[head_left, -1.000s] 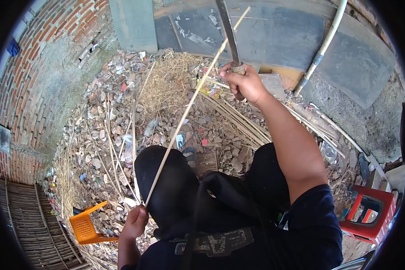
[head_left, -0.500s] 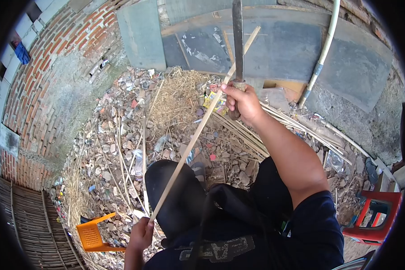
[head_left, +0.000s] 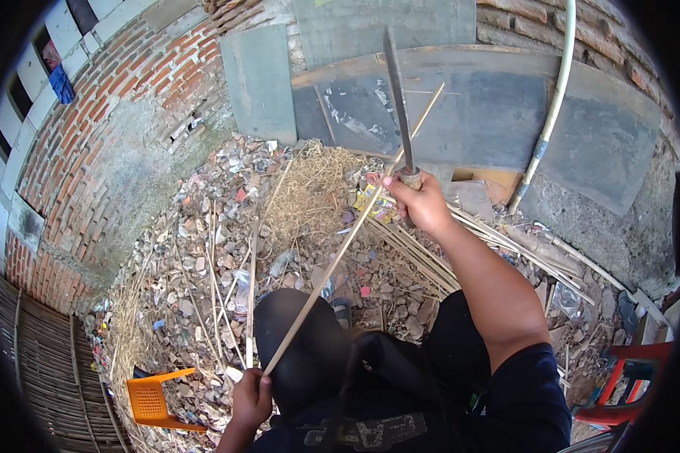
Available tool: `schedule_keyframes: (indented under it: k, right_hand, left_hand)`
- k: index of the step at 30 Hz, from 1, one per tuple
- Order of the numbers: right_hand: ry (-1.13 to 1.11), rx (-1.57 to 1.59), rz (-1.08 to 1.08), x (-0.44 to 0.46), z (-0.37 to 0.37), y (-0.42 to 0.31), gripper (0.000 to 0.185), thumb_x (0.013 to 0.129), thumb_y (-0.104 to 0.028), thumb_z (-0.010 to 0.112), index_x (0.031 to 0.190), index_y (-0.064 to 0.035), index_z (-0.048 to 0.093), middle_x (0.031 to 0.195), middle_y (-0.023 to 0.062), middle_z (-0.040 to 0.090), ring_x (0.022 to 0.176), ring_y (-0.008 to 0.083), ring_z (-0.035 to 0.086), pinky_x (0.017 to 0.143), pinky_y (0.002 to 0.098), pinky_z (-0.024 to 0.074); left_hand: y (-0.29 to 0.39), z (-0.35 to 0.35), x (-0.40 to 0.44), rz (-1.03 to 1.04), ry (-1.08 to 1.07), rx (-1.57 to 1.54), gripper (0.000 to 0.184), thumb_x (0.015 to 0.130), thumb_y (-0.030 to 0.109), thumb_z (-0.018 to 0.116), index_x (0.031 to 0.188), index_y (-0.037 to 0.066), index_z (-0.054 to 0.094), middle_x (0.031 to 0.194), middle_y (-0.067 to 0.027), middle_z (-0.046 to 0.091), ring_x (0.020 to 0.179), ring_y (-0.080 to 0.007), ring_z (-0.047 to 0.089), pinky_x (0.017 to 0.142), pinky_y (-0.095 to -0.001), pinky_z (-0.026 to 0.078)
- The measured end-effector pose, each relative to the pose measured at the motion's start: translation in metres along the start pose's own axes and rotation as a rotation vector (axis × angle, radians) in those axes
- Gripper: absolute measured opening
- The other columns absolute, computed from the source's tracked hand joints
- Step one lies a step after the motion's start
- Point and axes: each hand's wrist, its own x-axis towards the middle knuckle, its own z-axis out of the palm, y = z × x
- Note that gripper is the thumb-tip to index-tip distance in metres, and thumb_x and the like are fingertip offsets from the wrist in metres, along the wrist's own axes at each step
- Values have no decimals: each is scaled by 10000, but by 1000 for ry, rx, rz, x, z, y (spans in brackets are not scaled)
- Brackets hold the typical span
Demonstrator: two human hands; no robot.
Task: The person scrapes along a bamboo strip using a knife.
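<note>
A long, pale bamboo strip slants across the view in front of my knees. My left hand is closed around its lower end, thumb on top. My right hand grips the wooden handle of a long knife, whose dark blade points away from me. The thumb of that hand presses against the strip just beside the handle, so the strip crosses near the base of the blade. Beyond this hand the strip's far end runs on toward the grey panels.
More bamboo strips lie on rubble-strewn ground beyond my knees. Dry shavings are heaped farther out. Grey panels and a white pipe lean at the back. An orange plastic chair is at left, a red stool at right.
The view has tilted, so the surroundings and both hands sit lower in it. The knife's blade now leans more to the left. Both hands keep their holds.
</note>
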Motion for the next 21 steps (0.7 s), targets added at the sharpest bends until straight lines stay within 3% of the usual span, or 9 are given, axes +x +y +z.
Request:
schedule_keyframes:
  k: [2,5,8,12,15,16,19,21]
  right_hand:
    - [15,-234,30,-4,-3,-11,335,925,-347,772,977,-36,658,728,56,646,656,160,628,593,338,520]
    - [-64,-569,-206,-1,-9,3,330,891,-340,775,1021,-49,691,822,118,705,779,237,698,728,389,567]
    - [-309,-882,-137,-13,-7,-24,317,843,-326,772,1049,-90,723,869,161,717,870,308,713,829,428,560]
    - [-509,-1251,-222,-17,-9,-26,285,775,-293,760,993,-112,732,889,163,728,891,371,707,804,484,552]
    - [-472,-1235,-202,-9,-14,-9,274,760,-264,743,981,-103,728,867,169,718,873,372,705,785,485,554]
    - [-516,-1164,-102,-6,-15,-9,284,748,-258,737,986,-103,729,856,178,710,876,372,703,784,487,553]
    - [-488,-1108,-110,-10,-9,-9,273,745,-246,731,981,-108,732,867,169,715,878,364,703,791,480,554]
    - [-507,-1190,-178,-17,0,-13,236,742,-218,732,942,-93,715,832,172,703,843,370,693,767,474,546]
  left_hand:
    - [4,-7,5,-23,-78,-8,338,1042,318,566,951,-7,588,636,-177,605,570,-358,628,552,-453,461]
    - [14,-12,9,-88,-171,35,389,1058,340,525,902,-13,575,630,-204,599,584,-392,630,561,-470,461]
    - [18,-9,8,-69,-144,17,383,1067,319,502,873,-9,545,617,-227,578,593,-433,618,560,-492,448]
    - [8,-2,7,-51,-115,36,397,1078,311,464,832,1,502,629,-267,558,624,-508,583,553,-538,407]
    - [6,1,7,-44,-109,50,394,1077,308,460,835,2,512,627,-260,561,618,-499,588,556,-536,414]
    - [7,1,7,-60,-112,48,378,1074,304,471,852,1,518,632,-259,569,625,-505,589,560,-542,421]
    - [9,1,8,-55,-125,55,393,1080,309,448,849,-4,502,646,-244,553,626,-482,575,559,-505,401]
    - [8,0,10,-47,-142,115,354,1067,286,471,863,-1,509,645,-265,567,649,-514,587,564,-544,414]
